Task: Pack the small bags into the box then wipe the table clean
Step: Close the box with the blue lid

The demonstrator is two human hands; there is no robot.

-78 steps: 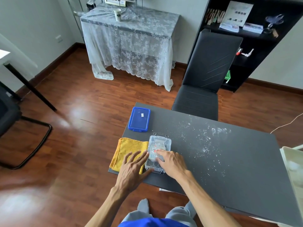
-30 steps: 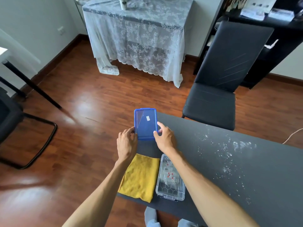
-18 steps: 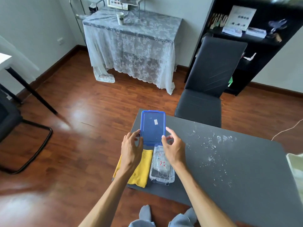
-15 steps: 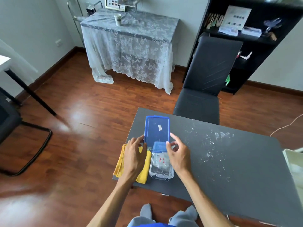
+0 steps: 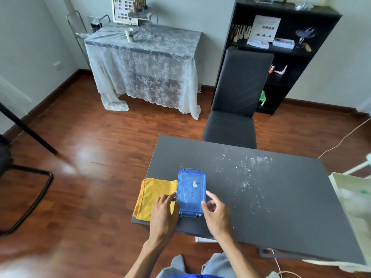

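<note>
Box (image 5: 189, 214): near-left corner of dark table (image 5: 285, 213); blue lid (image 5: 191, 199) seated on it.
Small bags (image 5: 189, 192): inside, faint through lid.
Left hand (image 5: 164, 214): straight fingers press lid's left edge, resting on yellow cloth (image 5: 153, 194).
Right hand (image 5: 217, 216): thumb and forefinger pinch lid's right rim.

One box (image 5: 191, 192) with a blue lid. One yellow cloth (image 5: 155, 194) at its 9 o'clock. Two hands: left hand (image 5: 164, 214), right hand (image 5: 217, 214). One surface (image 5: 271, 207).
</note>
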